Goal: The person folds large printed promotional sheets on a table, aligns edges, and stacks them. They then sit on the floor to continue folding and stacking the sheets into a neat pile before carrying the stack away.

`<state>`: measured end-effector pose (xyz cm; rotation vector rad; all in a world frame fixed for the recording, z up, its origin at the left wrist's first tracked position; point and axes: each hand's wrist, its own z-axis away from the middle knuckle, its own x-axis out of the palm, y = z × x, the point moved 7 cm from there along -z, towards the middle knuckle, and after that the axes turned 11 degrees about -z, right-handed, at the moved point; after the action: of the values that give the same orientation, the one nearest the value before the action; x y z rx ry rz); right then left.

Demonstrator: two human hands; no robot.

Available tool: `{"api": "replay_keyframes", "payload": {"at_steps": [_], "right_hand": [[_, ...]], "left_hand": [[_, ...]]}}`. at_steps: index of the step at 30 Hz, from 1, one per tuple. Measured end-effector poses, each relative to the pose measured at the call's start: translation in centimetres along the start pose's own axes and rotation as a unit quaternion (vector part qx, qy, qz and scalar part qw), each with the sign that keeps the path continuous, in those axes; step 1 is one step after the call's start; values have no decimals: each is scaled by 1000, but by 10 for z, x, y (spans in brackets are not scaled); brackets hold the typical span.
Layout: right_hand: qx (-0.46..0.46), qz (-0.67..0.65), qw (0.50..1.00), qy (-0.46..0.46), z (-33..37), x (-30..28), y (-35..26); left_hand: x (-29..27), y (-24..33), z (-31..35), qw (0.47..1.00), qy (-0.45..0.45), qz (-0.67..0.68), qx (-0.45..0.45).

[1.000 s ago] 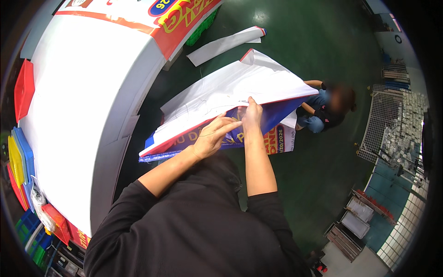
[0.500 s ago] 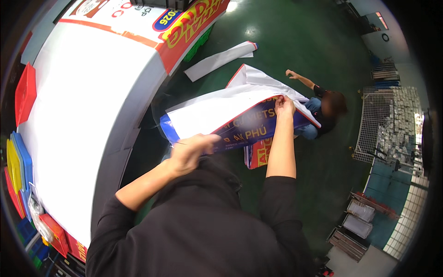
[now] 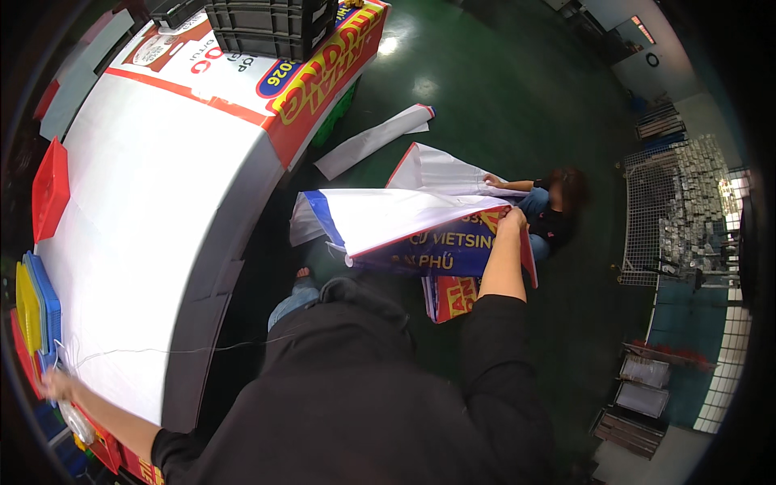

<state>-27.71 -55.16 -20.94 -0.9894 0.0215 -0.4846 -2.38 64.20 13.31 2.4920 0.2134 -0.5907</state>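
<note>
Overhead indoor light, bright on the white sheet stack (image 3: pixel 153 210), near blown out, glare spots on the glossy green floor (image 3: pixel 420 85), dark vignette ring round the fisheye rim, straight edges bowed, slight motion blur at lower left, centre reasonably sharp.

Ahead of the right hand (image 3: pixel 512 217) the way is shut — the large white woven sack with blue and red printed bands (image 3: pixel 404 226) hangs from its grip and spreads leftward, and just beyond sits another person on the dark green floor (image 3: pixel 517 97) holding a second white sack (image 3: pixel 440 171). To the right of that hand the floor lies open up to the wire-mesh cage (image 3: pixel 687 210). Between the hands stands the tall stack of flat white sacks (image 3: pixel 145 234), a broad wall. The left hand (image 3: pixel 61 386) is hemmed at the stack's near corner — coloured plastic trays (image 3: pixel 36 311) just above it, a thin string (image 3: pixel 178 350) trailing right.
</note>
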Motion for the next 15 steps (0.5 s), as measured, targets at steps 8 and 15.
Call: {"api": "replay_keyframes", "payload": {"at_steps": [8,15], "right_hand": [[42,79,969,-232,26,76,18],[137,-26,942,-306,51,137,43]], "left_hand": [[-130,-98,110,829,-59,-550,83],[-240,-101,354,790,-330,-493,155]]}}
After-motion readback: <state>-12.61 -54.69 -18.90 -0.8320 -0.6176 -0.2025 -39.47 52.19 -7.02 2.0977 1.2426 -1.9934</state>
